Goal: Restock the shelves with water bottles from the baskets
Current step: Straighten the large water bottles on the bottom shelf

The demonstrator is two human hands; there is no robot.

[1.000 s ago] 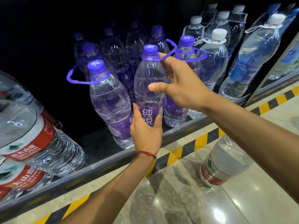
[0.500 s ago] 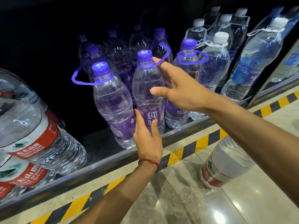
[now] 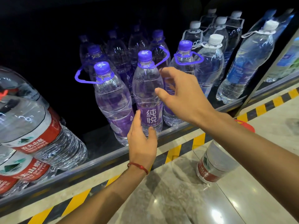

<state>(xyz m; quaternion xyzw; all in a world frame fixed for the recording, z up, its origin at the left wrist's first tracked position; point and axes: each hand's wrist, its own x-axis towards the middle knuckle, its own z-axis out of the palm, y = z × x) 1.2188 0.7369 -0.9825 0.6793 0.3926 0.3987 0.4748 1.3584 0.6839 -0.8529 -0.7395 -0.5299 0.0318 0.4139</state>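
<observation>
1. Shelf point(image 3: 97, 162): the purple-capped bottle point(image 3: 146, 88) stands in its front row, just behind the raised front rail. It sits between a left neighbour point(image 3: 113, 101) and a right neighbour point(image 3: 182, 65) of the same kind. The row is tight, so a sideways nudge as the hands leave could, in the inspector's judgement, carry into either neighbour.
2. Large red-labelled bottles point(image 3: 32, 136): these lie on their sides at the left end of the shelf, well apart from the work. No restraint is visible. A roll into the open gap is possible but judged unlikely.
3. Floor bottle point(image 3: 215, 164): it stands on the floor under the right forearm. A dropped elbow or a step could topple it.
4. Purple-capped bottle: it is tall on a narrow foot and is likely to rock if left before it sits flat.
5. Hands: the right hand point(image 3: 184, 99) is released, with fingers spread beside the bottle's shoulder. Contact cannot be told. The left hand point(image 3: 142, 144) is relaxed, thumb and forefinger lying either side of the foot, with no closed grip seen.
6. Carry loop point(image 3: 168, 56): it juts up and to the right from the collar, near the right fingertips. A finger catching it would drag the bottle toward the rail.
7. Cap point(image 3: 144, 55): it points upward. The bottle's long axis runs foot to cap, upright, and the label faces the aisle.
</observation>
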